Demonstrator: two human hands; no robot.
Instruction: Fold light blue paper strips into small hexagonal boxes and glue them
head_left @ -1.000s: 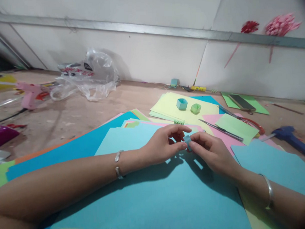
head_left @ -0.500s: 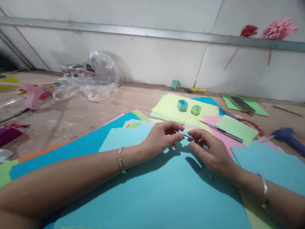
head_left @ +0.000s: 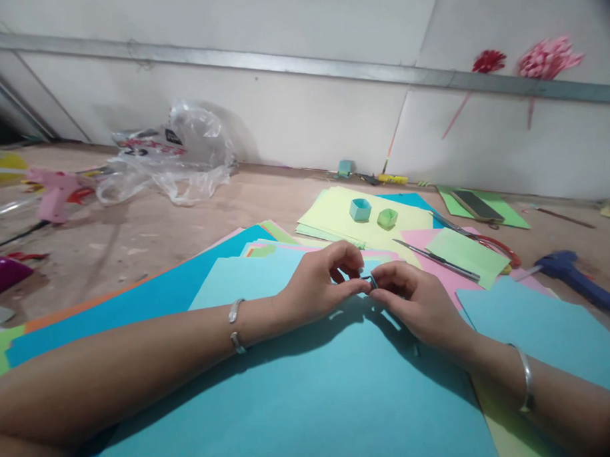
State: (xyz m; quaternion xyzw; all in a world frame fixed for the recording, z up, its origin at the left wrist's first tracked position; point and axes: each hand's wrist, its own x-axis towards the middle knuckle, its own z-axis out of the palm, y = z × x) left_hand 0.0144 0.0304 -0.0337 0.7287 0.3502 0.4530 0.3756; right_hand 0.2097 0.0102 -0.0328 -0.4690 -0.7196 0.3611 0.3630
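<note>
In the head view, the left hand [head_left: 319, 287] and the right hand [head_left: 416, 300] meet fingertip to fingertip over a large light-blue paper sheet [head_left: 304, 395] on the desk [head_left: 135, 229]. Both pinch a small folded blue paper piece [head_left: 372, 281], which sits between the thumbs and forefingers just above the sheet. Each wrist wears a silver bangle. Beyond the hands, on a pale yellow sheet [head_left: 330, 213], stand a small blue paper box [head_left: 360, 209] and a green paper box [head_left: 387, 218], just beside each other. Scissors [head_left: 438, 260] lie to the right, a clear plastic bag [head_left: 177, 154] far left.
</note>
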